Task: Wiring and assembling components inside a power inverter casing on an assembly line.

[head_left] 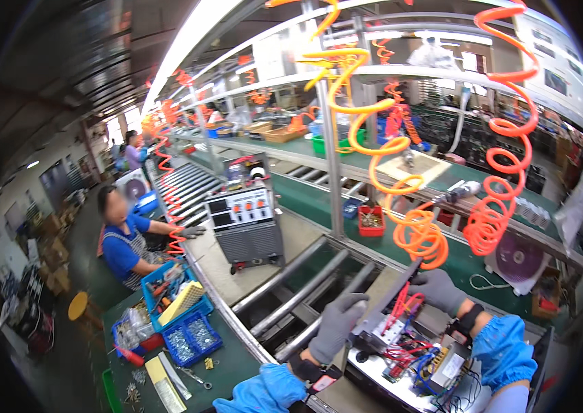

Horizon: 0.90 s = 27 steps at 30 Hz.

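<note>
In front of me sits an opened machine chassis (367, 359), a white-floored tray packed with red, blue and black wires and a transformer block (448, 366). A dark flat panel (396, 289) stands tilted at its far side, with red wires running behind it. My left hand (338, 327), in a grey glove, has its fingers bent at the panel's left end; the fingertips are partly hidden. At the panel's upper right end, my right hand (439, 290), also grey-gloved, curls its fingers around the edge. Blue sleeves cover both forearms.
Left, a green bench holds blue bins of screws (193, 339), a tool tray (174, 292) and a wrench (195, 377). Ahead are conveyor rollers (298, 286) and a finished machine (244, 224). Orange coiled hoses (415, 237) hang nearby. A co-worker (126, 237) reaches toward the line.
</note>
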Motion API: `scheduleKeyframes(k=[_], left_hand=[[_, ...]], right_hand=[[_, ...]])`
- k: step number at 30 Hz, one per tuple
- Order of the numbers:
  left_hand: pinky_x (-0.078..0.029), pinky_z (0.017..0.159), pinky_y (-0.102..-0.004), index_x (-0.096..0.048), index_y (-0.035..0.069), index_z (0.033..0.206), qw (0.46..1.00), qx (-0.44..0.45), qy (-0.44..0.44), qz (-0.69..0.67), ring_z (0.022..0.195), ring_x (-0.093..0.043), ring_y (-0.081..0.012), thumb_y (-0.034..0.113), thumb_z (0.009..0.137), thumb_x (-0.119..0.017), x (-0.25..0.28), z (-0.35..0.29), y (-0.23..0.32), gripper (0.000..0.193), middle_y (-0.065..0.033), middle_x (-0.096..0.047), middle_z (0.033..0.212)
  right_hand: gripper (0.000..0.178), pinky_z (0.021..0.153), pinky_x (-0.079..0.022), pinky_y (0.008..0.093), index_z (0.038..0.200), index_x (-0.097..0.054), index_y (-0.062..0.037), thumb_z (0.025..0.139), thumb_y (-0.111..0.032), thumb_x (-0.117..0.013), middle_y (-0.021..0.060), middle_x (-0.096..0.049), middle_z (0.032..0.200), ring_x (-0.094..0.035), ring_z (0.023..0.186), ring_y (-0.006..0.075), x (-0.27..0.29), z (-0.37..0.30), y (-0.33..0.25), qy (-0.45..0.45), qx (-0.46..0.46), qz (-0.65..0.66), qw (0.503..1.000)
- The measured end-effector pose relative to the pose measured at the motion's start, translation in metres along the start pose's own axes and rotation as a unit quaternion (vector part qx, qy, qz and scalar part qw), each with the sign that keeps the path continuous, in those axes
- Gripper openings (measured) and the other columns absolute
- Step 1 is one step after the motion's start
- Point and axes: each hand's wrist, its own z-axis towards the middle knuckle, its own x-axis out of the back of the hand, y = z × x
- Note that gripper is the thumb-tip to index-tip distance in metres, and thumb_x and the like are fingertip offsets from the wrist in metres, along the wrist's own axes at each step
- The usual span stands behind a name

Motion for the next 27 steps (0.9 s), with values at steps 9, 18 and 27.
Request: scheduleKeyframes(k=[9,18,27], left_hand=[[-0.042,0.072,-0.0219,-0.065,-0.001,0.113,0.999,0.019,-0.019,-0.045,0.08,-0.051,-0.0061,0.018,0.091,-0.06,0.003,0.0,-0.003,0.03,0.001,-0.061,0.089],[-0.044,0.073,-0.0238,-0.065,-0.004,0.108,0.99,0.064,-0.009,-0.125,0.078,-0.052,-0.0073,0.017,0.091,-0.06,-0.005,0.009,-0.031,0.027,-0.0021,-0.061,0.088],[-0.055,0.07,-0.0266,-0.052,-0.006,0.118,0.903,0.214,0.039,-0.37,0.08,-0.063,-0.0182,0.0,0.088,-0.051,0.0,0.013,-0.055,0.03,-0.0157,-0.062,0.098]], right_hand=[[0.035,0.07,-0.052,0.0309,0.098,-0.072,-0.0009,0.075,-0.027,-0.072,0.0151,-0.071,0.082,-0.067,0.074,0.0191,0.003,-0.002,-0.009,-0.023,-0.099,0.045,0.994],[0.035,0.075,-0.052,0.0322,0.099,-0.07,0.0048,0.08,-0.024,-0.066,0.0182,-0.071,0.087,-0.067,0.079,0.0234,-0.012,0.002,0.006,-0.029,-0.077,0.086,0.993],[0.027,0.067,-0.049,0.0294,0.096,-0.068,0.007,0.085,-0.018,-0.065,0.0075,-0.067,0.08,-0.06,0.074,0.0126,-0.009,-0.004,-0.006,0.0,-0.096,0.158,0.983]])
